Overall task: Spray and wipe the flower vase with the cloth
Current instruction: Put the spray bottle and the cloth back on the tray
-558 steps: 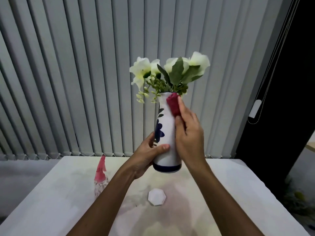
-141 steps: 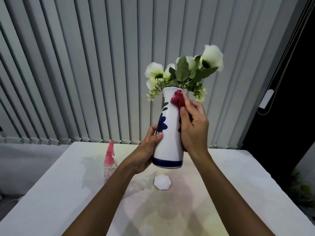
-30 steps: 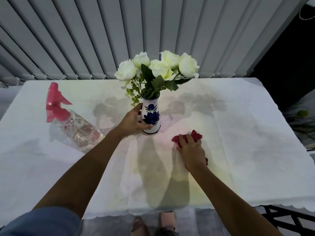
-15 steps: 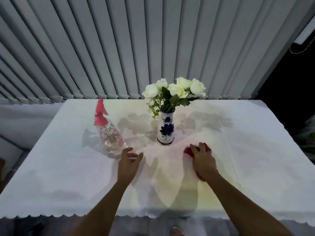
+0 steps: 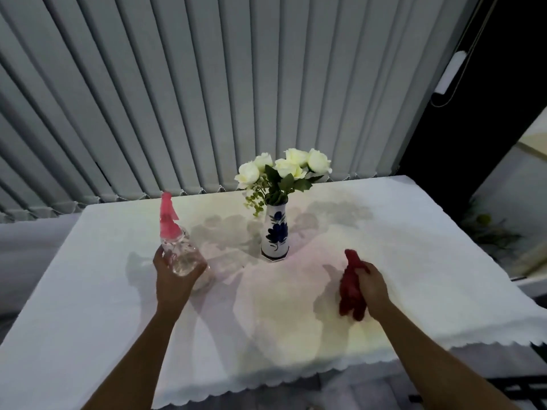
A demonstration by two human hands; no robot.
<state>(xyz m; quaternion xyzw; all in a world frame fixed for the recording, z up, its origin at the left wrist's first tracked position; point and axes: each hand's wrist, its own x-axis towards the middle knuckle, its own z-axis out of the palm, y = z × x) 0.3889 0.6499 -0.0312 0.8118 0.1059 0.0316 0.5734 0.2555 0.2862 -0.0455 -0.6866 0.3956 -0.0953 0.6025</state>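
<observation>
A white flower vase (image 5: 276,232) with blue flower prints stands upright near the middle of the table, holding white roses (image 5: 285,168). To its left is a clear spray bottle (image 5: 180,250) with a pink trigger head, and my left hand (image 5: 173,275) is wrapped around its body from below. My right hand (image 5: 371,284) grips a crumpled red cloth (image 5: 350,284), lifted just above the table to the vase's right. Neither hand touches the vase.
The table (image 5: 414,238) is covered by a white cloth with a scalloped front edge. Grey vertical blinds (image 5: 236,84) hang behind it. A dark opening (image 5: 488,113) lies at the right, with a plant low beside the table.
My left hand has moved left and closed around the spray bottle. My right hand has gathered the red cloth and lifted it off the table. The vase stands where it was set.
</observation>
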